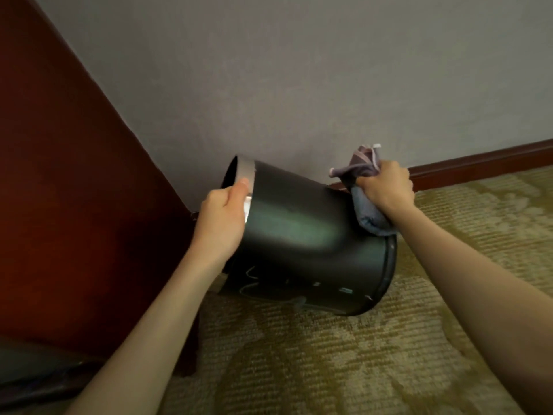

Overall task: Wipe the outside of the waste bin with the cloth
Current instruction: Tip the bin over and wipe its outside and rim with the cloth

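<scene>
Mid-wipe: my left hand [223,223] grips the tipped waste bin [299,235] rim, right hand [386,187] clutches cloth [366,211] near base; next, probably rotate the bin.

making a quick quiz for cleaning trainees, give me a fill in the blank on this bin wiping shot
1. The left hand grips the bin at its ____.
2. The right hand presses a bunched ____ against the bin near its base.
3. The bin is tipped with its opening facing the dark red ____.
4. The floor under the bin is covered in patterned ____.

Missing words: rim; cloth; panel; carpet
</scene>
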